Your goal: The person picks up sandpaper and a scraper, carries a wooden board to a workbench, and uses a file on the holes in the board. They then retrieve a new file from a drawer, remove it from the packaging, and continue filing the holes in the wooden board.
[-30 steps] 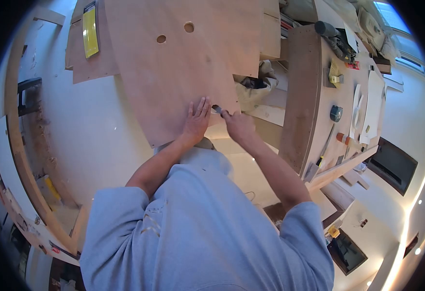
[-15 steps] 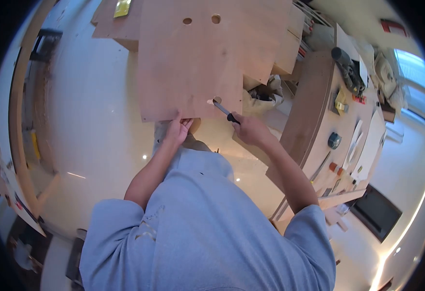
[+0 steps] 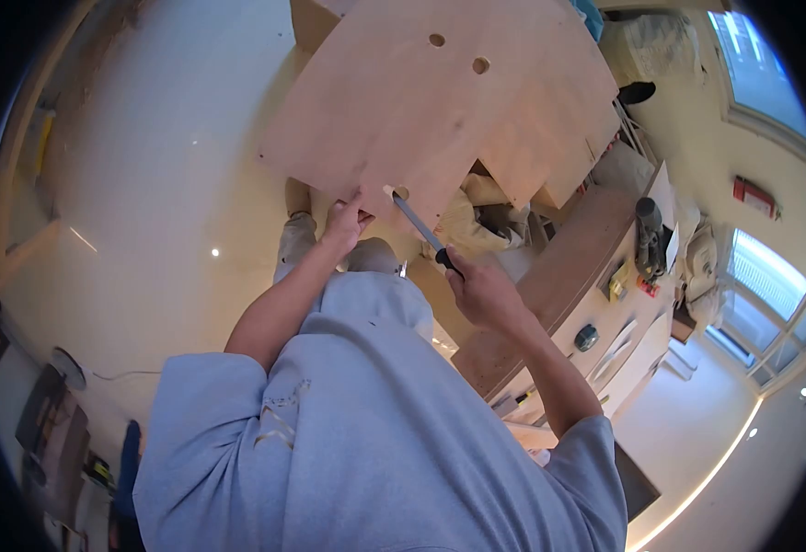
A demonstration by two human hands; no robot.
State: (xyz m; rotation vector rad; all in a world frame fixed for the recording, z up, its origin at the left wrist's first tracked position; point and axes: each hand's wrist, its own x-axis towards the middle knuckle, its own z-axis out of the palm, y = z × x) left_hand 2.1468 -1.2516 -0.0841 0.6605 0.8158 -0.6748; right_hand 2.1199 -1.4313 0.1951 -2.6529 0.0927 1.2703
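Note:
My right hand (image 3: 486, 293) is wrapped round the black handle of a file (image 3: 419, 225). The tip of its long grey blade is at a round hole near the front edge of a plywood panel (image 3: 375, 101). My left hand (image 3: 346, 223) grips that panel's front edge, just left of the hole, with some of the fingers hidden underneath. Two more round holes (image 3: 481, 65) are cut farther back in the panel.
To the right stands a wooden workbench (image 3: 569, 267) with a black power tool (image 3: 649, 235), a tape measure (image 3: 586, 338) and other small items. A pale bag (image 3: 477, 225) sits under the panel's right side. A red box (image 3: 755, 197) hangs on the wall.
The view has turned, so the panel appears rotated. My right hand has drawn back toward me and lower, with more of the file's blade showing outside the hole. My left hand still holds the edge.

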